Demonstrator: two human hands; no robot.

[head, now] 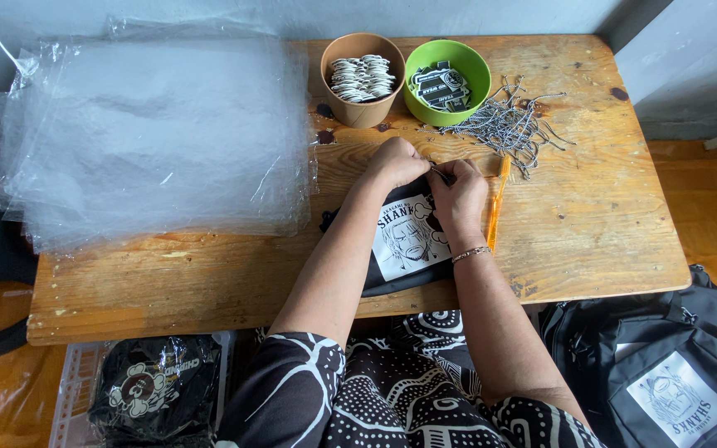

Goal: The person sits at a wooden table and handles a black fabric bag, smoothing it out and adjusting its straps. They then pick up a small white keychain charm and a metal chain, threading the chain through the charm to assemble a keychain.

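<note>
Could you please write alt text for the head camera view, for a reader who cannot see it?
Both hands, left hand and right hand, meet over a black bag with a white printed patch on a wooden table. Behind lie clear plastic sheets, a brown bowl, a green bowl and loose cords.

black pouch point(400, 249), white printed panel | green bowl point(448, 81) | brown paper cup point(363, 79) | orange pen point(498, 203)

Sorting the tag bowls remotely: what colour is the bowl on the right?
Bright green bowl, beside the brown paper one; the head view shows it.
</note>
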